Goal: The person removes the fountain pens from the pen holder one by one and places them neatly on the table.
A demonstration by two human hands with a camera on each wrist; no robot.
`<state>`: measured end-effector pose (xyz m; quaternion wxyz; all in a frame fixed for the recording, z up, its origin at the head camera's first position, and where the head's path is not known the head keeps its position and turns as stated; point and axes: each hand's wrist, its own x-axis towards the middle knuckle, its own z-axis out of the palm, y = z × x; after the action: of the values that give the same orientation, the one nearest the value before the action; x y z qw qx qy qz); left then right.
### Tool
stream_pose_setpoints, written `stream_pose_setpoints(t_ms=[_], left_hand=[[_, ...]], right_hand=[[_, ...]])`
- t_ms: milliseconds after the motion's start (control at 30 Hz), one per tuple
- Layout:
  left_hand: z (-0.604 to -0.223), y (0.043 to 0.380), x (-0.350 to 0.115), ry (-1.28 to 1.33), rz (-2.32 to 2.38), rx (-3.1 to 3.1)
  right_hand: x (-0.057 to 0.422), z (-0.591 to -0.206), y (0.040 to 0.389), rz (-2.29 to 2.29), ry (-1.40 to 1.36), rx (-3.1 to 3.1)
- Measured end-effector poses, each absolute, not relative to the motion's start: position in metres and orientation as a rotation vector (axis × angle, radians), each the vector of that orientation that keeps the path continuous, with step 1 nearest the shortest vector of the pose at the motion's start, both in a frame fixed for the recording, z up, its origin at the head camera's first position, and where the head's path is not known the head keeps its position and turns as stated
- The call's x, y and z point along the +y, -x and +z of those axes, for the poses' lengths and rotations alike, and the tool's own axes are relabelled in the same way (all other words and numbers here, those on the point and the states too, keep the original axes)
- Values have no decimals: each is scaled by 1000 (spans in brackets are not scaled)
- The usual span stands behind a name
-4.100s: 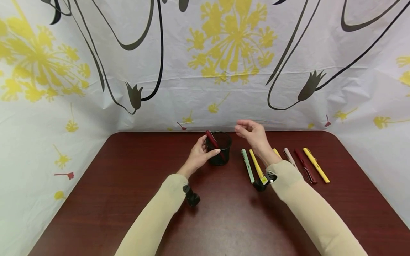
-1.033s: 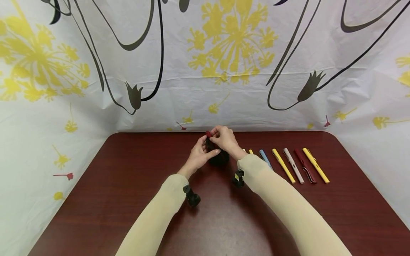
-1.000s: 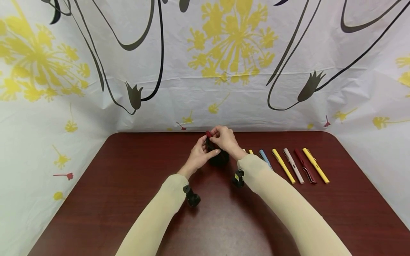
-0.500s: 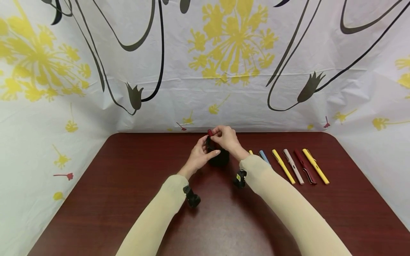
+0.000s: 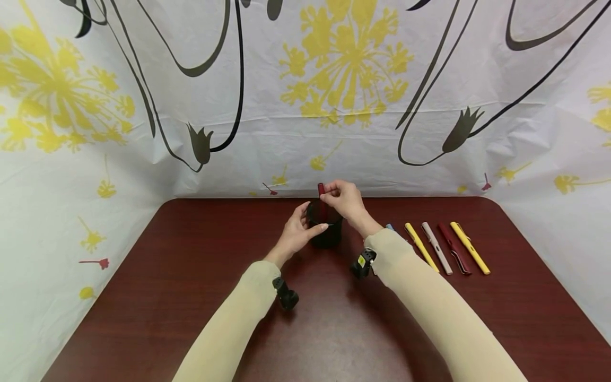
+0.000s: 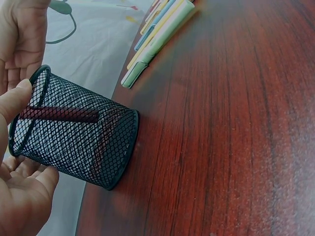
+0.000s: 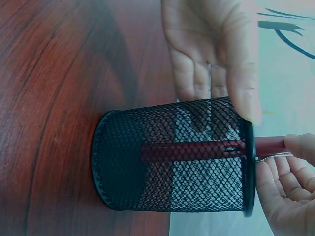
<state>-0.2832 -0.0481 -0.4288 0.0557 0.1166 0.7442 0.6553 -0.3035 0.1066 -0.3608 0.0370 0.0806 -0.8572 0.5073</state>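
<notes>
A black mesh pen cup (image 5: 326, 239) stands upright near the table's back edge. My left hand (image 5: 293, 236) holds it from the left, thumb at the rim and fingers round the far side. Between thumb and fingers, my right hand (image 5: 350, 206) pinches the upper part of a dark red pen (image 5: 321, 190). In the right wrist view the pen (image 7: 194, 151) shows through the mesh, its lower end inside the cup and above the base. The left wrist view shows the same cup (image 6: 74, 132) with the pen's lower part inside.
Right of the cup, several pens lie in a row: a yellow pen (image 5: 421, 246), a pale pinkish pen (image 5: 437, 248), a dark red pen (image 5: 454, 248) and another yellow pen (image 5: 470, 247). The right forearm hides others; a light green pen (image 6: 157, 42) shows in the left wrist view. Patterned cloth (image 5: 305, 159) hangs behind.
Four seconds ago the pen leaned in the cup and my right hand was empty beside it. Since then the right hand has gripped it, raised it partway and brought it more upright. The left hand stays.
</notes>
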Motion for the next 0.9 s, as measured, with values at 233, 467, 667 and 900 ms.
stream_pose_setpoints(t_ms=[233,467,667,900], left_hand=[[-429,283,-46,-346,1994,2276],[-427,283,-46,-352,2003,2280],[-427,283,-46,-346,1995,2305],[-429,283,-46,-373,2005,2311]], right_hand=[[114,-356,307,1836,-152,-2466],[123,-349,310,2072,-40,-2243],[137,-340,312,2254,73,-2056],[155,-336,310,2427,126,-1892]])
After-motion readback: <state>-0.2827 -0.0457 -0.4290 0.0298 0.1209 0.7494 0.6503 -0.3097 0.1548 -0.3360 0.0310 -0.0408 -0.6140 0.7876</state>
